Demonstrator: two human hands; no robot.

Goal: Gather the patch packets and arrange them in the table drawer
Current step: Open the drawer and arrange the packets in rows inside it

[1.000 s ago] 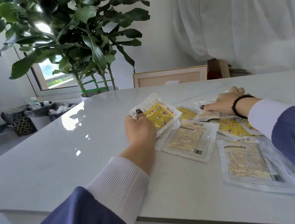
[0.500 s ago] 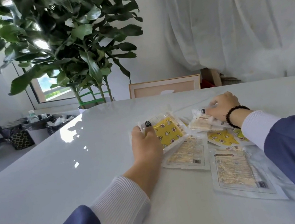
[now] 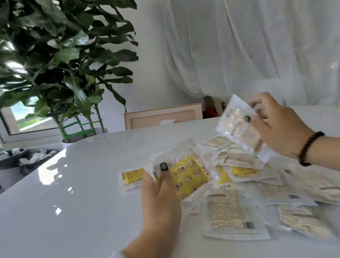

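Between the left hand's (image 3: pixel 158 198) thumb and its other fingers sits a yellow packet (image 3: pixel 189 176), pinched at its left edge, the thumb with its dark nail lying across the clear wrapper on top while the rest of the fingers are hidden beneath it. That packet is tilted and lifted a little off the table (image 3: pixel 66 213), and it serves as the landmark for everything else. Right of it and higher, the right hand (image 3: pixel 280 123) grips a pale packet (image 3: pixel 241 128) clear of the table, thumb on the face toward the camera and curled fingers behind its far edge; a dark bead bracelet (image 3: pixel 309 148) circles that wrist. Just left of the yellow packet, a small yellow packet (image 3: pixel 132 176) lies flat on the table by itself. Right of and below the yellow packet spreads a loose heap of packets (image 3: pixel 253 191), overlapping one another, some yellow and most pale with barcodes; the nearest ones are blurred. Beyond the yellow packet, past the table's far edge, stand a large leafy plant (image 3: pixel 51 58), a wooden frame (image 3: pixel 162 116), and white curtains (image 3: pixel 259 23).
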